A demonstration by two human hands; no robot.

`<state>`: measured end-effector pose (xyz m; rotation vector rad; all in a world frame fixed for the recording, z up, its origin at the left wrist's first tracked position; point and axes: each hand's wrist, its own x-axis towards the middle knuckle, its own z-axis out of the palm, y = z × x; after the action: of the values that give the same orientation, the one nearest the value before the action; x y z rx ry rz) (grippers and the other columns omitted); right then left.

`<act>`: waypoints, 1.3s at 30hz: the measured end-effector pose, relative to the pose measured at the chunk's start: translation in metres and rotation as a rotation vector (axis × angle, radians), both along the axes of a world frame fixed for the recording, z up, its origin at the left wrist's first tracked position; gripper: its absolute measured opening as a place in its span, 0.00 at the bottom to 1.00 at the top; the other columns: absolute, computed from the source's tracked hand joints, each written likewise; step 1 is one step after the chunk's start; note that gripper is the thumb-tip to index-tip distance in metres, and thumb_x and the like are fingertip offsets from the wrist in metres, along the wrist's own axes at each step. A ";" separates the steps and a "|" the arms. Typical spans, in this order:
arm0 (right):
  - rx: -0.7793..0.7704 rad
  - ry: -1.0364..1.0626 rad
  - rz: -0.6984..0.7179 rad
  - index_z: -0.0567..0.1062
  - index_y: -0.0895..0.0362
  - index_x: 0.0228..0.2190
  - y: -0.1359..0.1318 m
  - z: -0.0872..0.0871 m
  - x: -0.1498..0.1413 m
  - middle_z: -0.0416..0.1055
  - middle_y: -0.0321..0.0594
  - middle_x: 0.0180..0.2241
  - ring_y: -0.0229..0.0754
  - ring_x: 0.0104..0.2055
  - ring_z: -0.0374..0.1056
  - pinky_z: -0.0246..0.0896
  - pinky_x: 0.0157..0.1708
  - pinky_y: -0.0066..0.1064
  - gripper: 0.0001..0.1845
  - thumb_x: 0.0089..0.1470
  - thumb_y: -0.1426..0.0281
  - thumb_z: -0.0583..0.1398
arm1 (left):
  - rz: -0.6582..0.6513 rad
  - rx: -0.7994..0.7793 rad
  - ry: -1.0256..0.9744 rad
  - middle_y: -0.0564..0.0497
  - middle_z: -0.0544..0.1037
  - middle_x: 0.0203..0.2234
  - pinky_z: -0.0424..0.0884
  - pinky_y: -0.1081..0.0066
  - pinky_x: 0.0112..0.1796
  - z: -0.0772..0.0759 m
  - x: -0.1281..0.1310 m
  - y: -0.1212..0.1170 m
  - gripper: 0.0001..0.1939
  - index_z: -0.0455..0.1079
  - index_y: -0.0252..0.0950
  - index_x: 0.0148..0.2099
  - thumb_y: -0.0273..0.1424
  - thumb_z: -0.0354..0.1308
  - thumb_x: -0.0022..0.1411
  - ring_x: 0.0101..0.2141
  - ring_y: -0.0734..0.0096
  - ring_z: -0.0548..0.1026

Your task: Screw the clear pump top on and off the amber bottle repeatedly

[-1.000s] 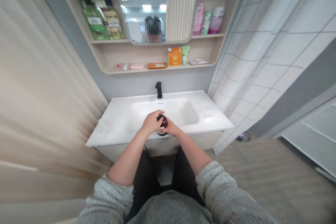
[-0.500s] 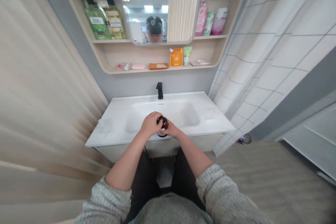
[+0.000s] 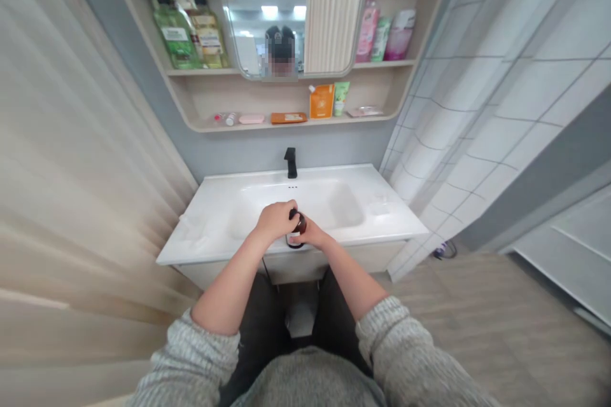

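Observation:
A brown amber glass bottle (image 3: 300,224) stands tilted a little above the front rim of the white basin (image 3: 296,203). My left hand (image 3: 276,220) is closed over its top, and my right hand (image 3: 312,234) wraps its side. A pale, round base or cap (image 3: 294,241) shows under the hands. The bottle's label and most of its top are hidden or too small to read.
A black faucet (image 3: 290,163) rises behind the basin. Above it, wooden shelves (image 3: 286,124) hold several bottles, tubes and soap boxes around a mirror. A draped curtain (image 3: 81,140) stands to the left, a tiled wall (image 3: 477,108) to the right, and a grey floor (image 3: 477,324) lies below.
My left hand has shifted slightly right, further over the bottle's top. The bottle stays in both hands at nearly the same spot.

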<state>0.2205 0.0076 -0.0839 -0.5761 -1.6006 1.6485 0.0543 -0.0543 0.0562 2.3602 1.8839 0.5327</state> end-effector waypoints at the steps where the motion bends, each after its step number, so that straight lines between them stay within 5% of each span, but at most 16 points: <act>1: -0.006 -0.004 -0.004 0.76 0.52 0.54 0.000 0.000 0.000 0.83 0.43 0.51 0.52 0.54 0.78 0.73 0.64 0.50 0.45 0.35 0.64 0.85 | 0.006 0.000 -0.011 0.45 0.88 0.41 0.72 0.62 0.42 0.000 -0.001 -0.001 0.08 0.80 0.46 0.50 0.40 0.62 0.73 0.43 0.51 0.85; 5: -0.030 -0.032 -0.001 0.77 0.53 0.54 0.002 -0.001 0.001 0.83 0.43 0.49 0.53 0.54 0.79 0.73 0.64 0.52 0.46 0.34 0.63 0.85 | 0.059 0.065 -0.096 0.44 0.86 0.38 0.73 0.61 0.42 0.002 -0.003 0.002 0.12 0.78 0.42 0.46 0.45 0.64 0.73 0.40 0.51 0.83; 10: 0.008 -0.056 -0.046 0.78 0.53 0.55 0.002 -0.003 0.002 0.83 0.43 0.51 0.52 0.55 0.78 0.71 0.65 0.51 0.48 0.32 0.62 0.85 | 0.071 0.208 -0.383 0.46 0.85 0.43 0.76 0.62 0.50 -0.008 -0.028 0.010 0.07 0.76 0.42 0.47 0.38 0.62 0.73 0.44 0.58 0.83; 14: -0.028 -0.055 -0.042 0.78 0.52 0.55 0.003 -0.004 0.003 0.84 0.41 0.51 0.52 0.53 0.79 0.73 0.64 0.50 0.50 0.30 0.63 0.86 | 0.326 0.182 -0.582 0.49 0.86 0.44 0.77 0.66 0.49 -0.028 -0.075 0.015 0.08 0.72 0.42 0.47 0.35 0.65 0.67 0.44 0.62 0.84; 19: -0.035 -0.048 -0.043 0.79 0.52 0.54 0.002 -0.004 0.003 0.84 0.41 0.50 0.51 0.52 0.80 0.74 0.63 0.49 0.47 0.31 0.64 0.85 | 0.624 0.016 -0.298 0.47 0.86 0.39 0.75 0.63 0.49 -0.041 -0.145 0.023 0.09 0.70 0.43 0.37 0.38 0.66 0.66 0.45 0.54 0.83; 25: -0.009 -0.079 -0.054 0.79 0.52 0.54 0.001 -0.003 0.004 0.83 0.42 0.51 0.51 0.54 0.79 0.71 0.65 0.50 0.46 0.33 0.64 0.85 | 0.670 -0.120 0.045 0.38 0.85 0.41 0.74 0.59 0.49 -0.048 -0.202 0.046 0.04 0.73 0.39 0.42 0.27 0.63 0.63 0.50 0.44 0.83; 32: -0.015 -0.071 -0.024 0.78 0.52 0.56 0.006 -0.007 0.003 0.83 0.42 0.52 0.52 0.55 0.79 0.67 0.69 0.51 0.48 0.32 0.64 0.85 | 0.665 -0.212 0.161 0.32 0.84 0.46 0.75 0.58 0.52 -0.060 -0.229 0.063 0.09 0.73 0.33 0.47 0.21 0.60 0.64 0.55 0.42 0.83; 39: -0.042 -0.086 -0.030 0.77 0.52 0.57 0.004 -0.006 0.003 0.83 0.42 0.52 0.52 0.55 0.79 0.68 0.68 0.52 0.52 0.30 0.63 0.86 | 0.650 -0.272 0.045 0.30 0.82 0.39 0.77 0.45 0.53 -0.068 -0.235 0.071 0.07 0.75 0.32 0.44 0.27 0.64 0.64 0.54 0.32 0.82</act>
<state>0.2238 0.0114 -0.0902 -0.6974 -1.6136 1.6589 -0.1806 0.0170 -0.0122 1.5810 2.5435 0.2294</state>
